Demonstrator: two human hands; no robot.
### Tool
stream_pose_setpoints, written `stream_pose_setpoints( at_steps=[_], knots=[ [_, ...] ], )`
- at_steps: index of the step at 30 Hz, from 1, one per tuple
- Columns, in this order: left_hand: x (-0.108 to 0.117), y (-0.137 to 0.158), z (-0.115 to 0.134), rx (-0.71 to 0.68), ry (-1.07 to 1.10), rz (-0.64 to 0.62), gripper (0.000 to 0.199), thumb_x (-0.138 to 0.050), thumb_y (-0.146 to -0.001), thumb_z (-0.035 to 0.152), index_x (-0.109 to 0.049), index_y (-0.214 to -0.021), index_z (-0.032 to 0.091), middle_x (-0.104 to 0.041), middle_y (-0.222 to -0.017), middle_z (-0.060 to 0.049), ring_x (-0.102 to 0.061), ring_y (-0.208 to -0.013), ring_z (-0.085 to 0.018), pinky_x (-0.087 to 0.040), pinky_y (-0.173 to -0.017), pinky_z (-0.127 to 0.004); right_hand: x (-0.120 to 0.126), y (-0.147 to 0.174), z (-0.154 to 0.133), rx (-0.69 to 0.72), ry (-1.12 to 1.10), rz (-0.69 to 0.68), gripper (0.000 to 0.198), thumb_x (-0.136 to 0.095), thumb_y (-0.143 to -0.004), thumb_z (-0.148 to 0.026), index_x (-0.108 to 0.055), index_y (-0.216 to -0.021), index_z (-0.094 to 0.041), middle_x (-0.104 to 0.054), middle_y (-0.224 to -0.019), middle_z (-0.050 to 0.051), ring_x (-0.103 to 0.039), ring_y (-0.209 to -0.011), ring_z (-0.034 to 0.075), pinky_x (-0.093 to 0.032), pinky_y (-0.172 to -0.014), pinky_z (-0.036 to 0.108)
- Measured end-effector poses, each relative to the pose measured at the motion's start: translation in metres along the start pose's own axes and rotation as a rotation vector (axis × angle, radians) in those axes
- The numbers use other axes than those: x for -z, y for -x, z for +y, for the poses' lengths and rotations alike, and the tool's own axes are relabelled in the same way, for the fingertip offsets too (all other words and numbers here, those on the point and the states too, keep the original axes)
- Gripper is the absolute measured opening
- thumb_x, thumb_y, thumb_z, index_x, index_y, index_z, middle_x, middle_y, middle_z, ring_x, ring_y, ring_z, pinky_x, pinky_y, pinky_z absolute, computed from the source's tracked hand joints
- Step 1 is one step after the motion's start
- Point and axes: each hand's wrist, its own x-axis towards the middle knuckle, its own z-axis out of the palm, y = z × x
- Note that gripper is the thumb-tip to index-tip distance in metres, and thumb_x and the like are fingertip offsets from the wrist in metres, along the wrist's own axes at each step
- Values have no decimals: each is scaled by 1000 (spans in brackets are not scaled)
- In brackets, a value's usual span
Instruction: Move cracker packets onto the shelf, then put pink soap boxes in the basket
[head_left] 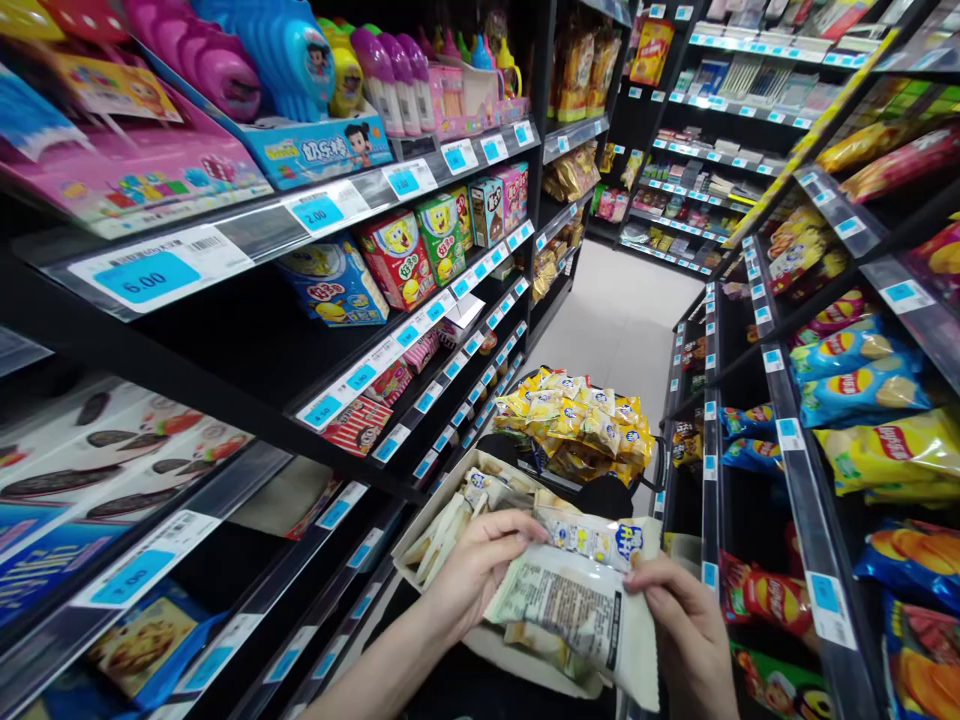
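My left hand point(480, 565) pinches the upper left part of a pale snack packet point(577, 615). Its printed back, with small text and a dark strip, faces me. At the packet's right edge my right hand point(686, 625) grips with thumb and fingers. Another pale packet with a blue-and-white logo point(626, 543) shows just behind it, against my fingers. Under my hands stands an open cardboard box point(412, 548) with several similar pale packets point(457, 515) inside. What lies in the box beneath the held packet is partly hidden.
Beyond the box, yellow snack packets point(574, 415) are piled in a dark container. Shelves with boxed sweets point(397, 260) line the left; crisp bags point(889, 450) fill shelves close on the right. The pale aisle floor point(607, 310) leads to stocked shelves at the back.
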Motion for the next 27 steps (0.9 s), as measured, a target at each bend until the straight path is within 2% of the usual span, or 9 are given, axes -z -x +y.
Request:
stream_pose_setpoints(
  at_steps=[3,5,7,11,14,16,18,21,27],
  knots=[
    [13,2,-1,39,27,-114,23,-78,-53,21,-81,-75,15,-76,-81,-8,-66,-77,-20,-50,-74,-26,-4,8,-3,-131,-202,66,27,-75,-67,-49,-78,-83,-27,-72,-89,5,-67,-81,22,-54,-72,29],
    [21,2,-1,-7,-68,-171,29,-78,-55,20,-81,-84,20,-76,-94,-8,-66,-89,-23,-50,-81,-29,-5,12,0,-121,-197,80,25,-83,-60,-41,-78,-82,-28,-73,-90,6,-69,-79,23,-56,-70,30],
    [27,2,-3,-112,-289,-168,27,-79,-60,22,-81,-87,24,-74,-100,-8,-65,-93,-24,-49,-82,-30,-6,12,4,-81,-136,97,18,-85,-59,-33,-79,-76,-29,-74,-84,6,-70,-75,23,-57,-67,30],
    [29,1,-4,-321,-739,-103,19,-73,-74,35,-81,-88,24,-65,-92,-8,-60,-87,-23,-47,-77,-31,-8,7,13,56,-35,230,15,-84,-62,-37,-78,-75,-31,-69,-79,4,-67,-76,19,-55,-67,27],
    [27,3,-2,-514,-975,-83,20,-68,-80,38,-78,-76,22,-56,-92,-7,-54,-89,-23,-46,-81,-32,-4,3,17,239,175,297,14,-80,-68,-37,-77,-73,-25,-56,-75,2,-57,-72,14,-50,-63,23],
    [24,6,0,-605,-1039,-130,26,-62,-86,38,-75,-72,21,-58,-91,-7,-54,-88,-22,-45,-82,-32,0,2,19,266,279,336,16,-76,-72,-38,-75,-72,-21,-57,-85,4,-56,-82,17,-49,-72,26],
    [21,8,1,-627,-1029,-194,30,-56,-90,37,-74,-73,20,-61,-90,-8,-55,-84,-21,-45,-79,-31,3,4,20,178,306,325,20,-73,-76,-39,-72,-72,-19,-60,-90,6,-57,-88,20,-49,-76,28],
    [18,8,1,-589,-930,-177,38,-54,-91,42,-69,-65,18,-57,-81,-6,-53,-77,-20,-43,-73,-30,4,6,20,-23,237,282,26,-68,-79,-43,-65,-71,-18,-57,-71,2,-54,-70,16,-45,-61,24],
    [13,3,-3,-366,-412,-78,39,-71,-75,45,-63,-52,14,-42,-73,-1,-42,-68,-15,-35,-61,-26,-6,4,15,-260,-90,80,31,-67,-80,-46,-58,-70,-19,-61,-67,1,-52,-64,14,-45,-58,24]
  ],
)
